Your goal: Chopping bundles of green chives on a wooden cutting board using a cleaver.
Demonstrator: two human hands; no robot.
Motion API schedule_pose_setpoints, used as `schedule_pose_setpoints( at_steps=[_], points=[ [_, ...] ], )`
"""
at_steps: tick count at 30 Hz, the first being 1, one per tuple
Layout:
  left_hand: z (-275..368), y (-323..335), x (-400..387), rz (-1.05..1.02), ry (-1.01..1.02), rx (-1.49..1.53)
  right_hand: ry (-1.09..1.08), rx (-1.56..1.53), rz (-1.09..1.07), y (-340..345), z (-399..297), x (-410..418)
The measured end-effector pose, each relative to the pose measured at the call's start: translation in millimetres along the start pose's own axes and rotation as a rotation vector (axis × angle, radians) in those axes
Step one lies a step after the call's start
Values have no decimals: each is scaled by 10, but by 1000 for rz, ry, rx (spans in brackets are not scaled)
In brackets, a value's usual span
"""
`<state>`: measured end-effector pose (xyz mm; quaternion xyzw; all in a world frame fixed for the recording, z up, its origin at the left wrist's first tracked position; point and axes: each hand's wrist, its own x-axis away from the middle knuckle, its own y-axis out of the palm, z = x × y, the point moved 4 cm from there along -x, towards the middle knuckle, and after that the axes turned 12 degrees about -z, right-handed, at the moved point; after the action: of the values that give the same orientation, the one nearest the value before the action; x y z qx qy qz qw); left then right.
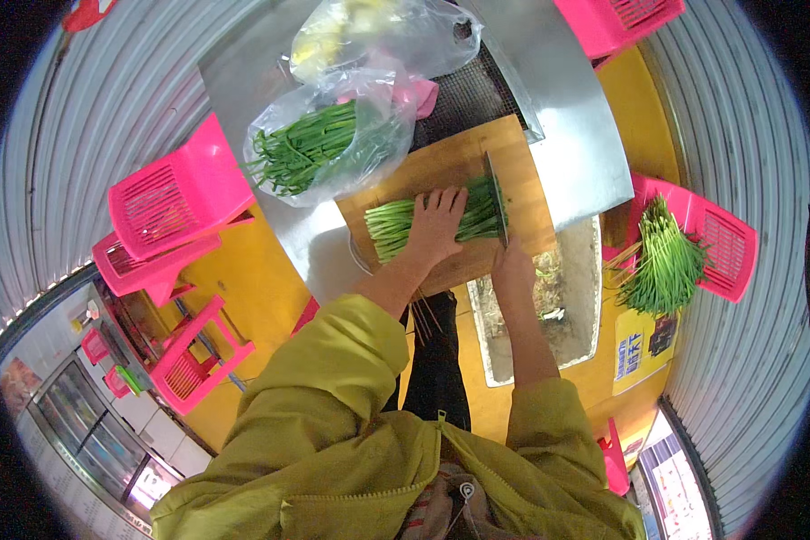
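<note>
A bundle of green garlic chives (390, 226) lies across a wooden cutting board (439, 162). My left hand (439, 223) presses down on the bundle with its fingers spread over the stalks. In my right hand (511, 266) is the handle of a kitchen knife (496, 196), its blade standing on edge across the leafy right end of the bundle. Part of the chives is hidden under my left hand, and the blade hides some of the cut end. Beyond the board, a clear plastic bag (385, 155) holds more chives (304, 148).
The board rests on a metal table (580, 155) with a dark mesh panel (472, 94). A second plastic bag (405, 34) lies behind. At right, another chive bunch (665, 263) sits on a pink plastic chair (725, 236). Below stands a white foam box (584, 337) with scraps; pink chairs (169, 189) stand left.
</note>
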<state>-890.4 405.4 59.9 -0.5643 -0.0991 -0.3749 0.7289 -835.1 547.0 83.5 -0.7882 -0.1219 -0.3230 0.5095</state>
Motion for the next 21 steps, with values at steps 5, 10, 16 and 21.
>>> schedule_pose_setpoints(
  at_steps=[5,10,16,21],
  points=[
    [-20,29,-16,12,6,17,35,-55,35,257,91,-246],
    [1,36,14,36,7,-12,150,-138,-35,429,122,-304],
    [19,8,-8,20,-20,-50,178,-189,-149,282,100,-329],
    [34,42,14,31,-2,-101,91,-309,50,386,112,-148]
  ],
)
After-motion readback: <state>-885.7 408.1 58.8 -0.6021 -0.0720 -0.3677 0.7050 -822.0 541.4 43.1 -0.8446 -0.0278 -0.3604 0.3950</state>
